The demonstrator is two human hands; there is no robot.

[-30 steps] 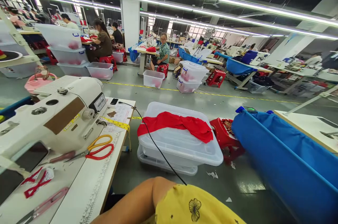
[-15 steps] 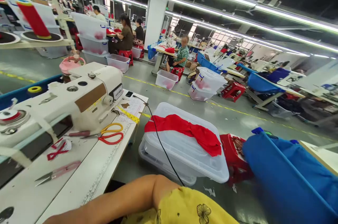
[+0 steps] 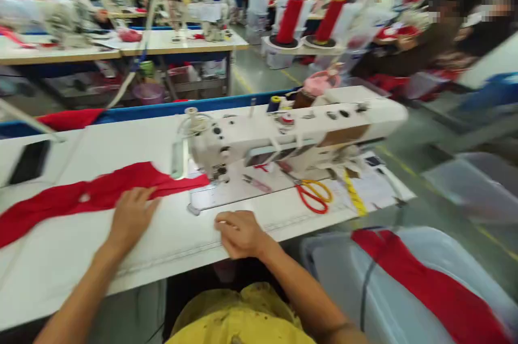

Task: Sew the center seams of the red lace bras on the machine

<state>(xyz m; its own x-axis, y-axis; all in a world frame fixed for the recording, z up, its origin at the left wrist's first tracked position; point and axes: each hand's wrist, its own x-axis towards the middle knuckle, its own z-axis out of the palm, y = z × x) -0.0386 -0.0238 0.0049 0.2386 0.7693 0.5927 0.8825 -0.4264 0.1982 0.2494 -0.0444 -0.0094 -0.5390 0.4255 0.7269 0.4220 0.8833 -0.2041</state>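
Note:
A white sewing machine [image 3: 283, 139] stands on a long white table [image 3: 60, 257]. A strip of red cloth [image 3: 81, 198] lies across the table and reaches under the machine's needle end. My left hand [image 3: 129, 217] lies flat on the cloth's near edge, fingers stretched out. My right hand [image 3: 238, 233] rests on the table's front edge, just in front of the needle plate, its fingers curled under; the frame is blurred and nothing shows in them.
Scissors with red and yellow handles [image 3: 313, 195] and a yellow tape measure [image 3: 353, 195] lie right of the machine. A clear plastic bin [image 3: 364, 279] with red cloth on its lid stands at my right. A black phone [image 3: 29, 161] lies far left. Other people work behind.
The view has swung left from the aisle and bin to the sewing machine. Both hands have come into view on the table, the left one on the red cloth.

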